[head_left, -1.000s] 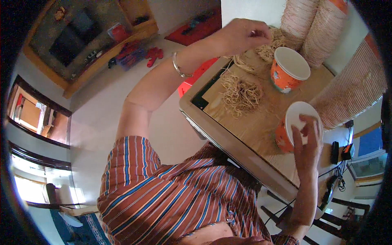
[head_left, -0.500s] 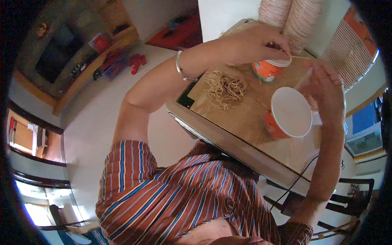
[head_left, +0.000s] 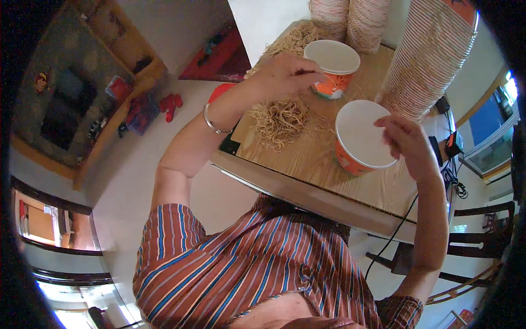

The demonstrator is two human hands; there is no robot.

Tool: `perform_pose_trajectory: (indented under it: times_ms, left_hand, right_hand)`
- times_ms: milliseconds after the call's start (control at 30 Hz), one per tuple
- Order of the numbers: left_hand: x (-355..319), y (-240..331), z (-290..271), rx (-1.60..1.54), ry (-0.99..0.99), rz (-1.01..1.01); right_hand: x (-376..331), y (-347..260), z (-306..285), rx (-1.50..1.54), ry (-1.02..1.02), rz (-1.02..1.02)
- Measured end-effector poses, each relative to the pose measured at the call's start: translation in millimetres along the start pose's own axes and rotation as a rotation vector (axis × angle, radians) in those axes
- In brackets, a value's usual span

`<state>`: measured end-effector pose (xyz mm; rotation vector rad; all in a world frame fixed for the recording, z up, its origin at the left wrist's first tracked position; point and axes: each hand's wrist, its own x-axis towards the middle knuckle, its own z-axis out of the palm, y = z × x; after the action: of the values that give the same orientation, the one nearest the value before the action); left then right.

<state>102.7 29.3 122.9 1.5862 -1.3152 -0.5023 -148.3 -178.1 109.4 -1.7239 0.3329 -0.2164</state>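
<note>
Two paper tubs with white insides and orange printed sides stand on the wood-look table (head_left: 307, 164). My left hand (head_left: 287, 77), a bangle at its wrist, is closed, its fingertips at the left side of the far paper tub (head_left: 334, 79). Whatever those fingers hold is too small to make out. Over the right rim of the near paper tub (head_left: 356, 162) hangs my right hand (head_left: 405, 140), fingers bent and pressed together; no held thing shows clearly. A tangled heap of tan twine strands (head_left: 279, 123) lies below my left hand.
Another pile of twine (head_left: 298, 41) lies at the far left table edge. Tall tub stacks wound with twine, one large (head_left: 430, 55) at right and two smaller (head_left: 367, 24), stand behind. A black cable (head_left: 397, 236) crosses the front edge; a dark chair (head_left: 476, 244) stands at right.
My hands have moved apart from the strand stretched between them. My left hand has come left and down; my right hand has moved left and down to the near tub. The view has shifted.
</note>
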Motion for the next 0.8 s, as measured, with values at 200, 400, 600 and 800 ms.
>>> perform_pose_trajectory:
  times_ms: [200, 400, 600, 800]
  left_hand:
    - [24.9, 31.0, 37.0, 0.676, -0.062, 0.483]
    - [38.8, 54.8, 68.9, 0.843, -0.22, 0.377]
    - [51.9, 40.2, 71.7, 0.636, -0.232, 0.485]
    - [45.7, 34.5, 52.7, 0.264, -0.343, 0.091]
  right_hand:
    - [4.2, -18.7, 14.5, -0.365, 0.328, -0.166]
    - [7.3, -31.3, 43.7, -0.048, 0.032, -0.066]
    - [8.1, -5.4, 31.1, -0.182, 0.175, -0.075]
    - [-5.1, 3.5, 21.7, -0.184, 0.237, -0.138]
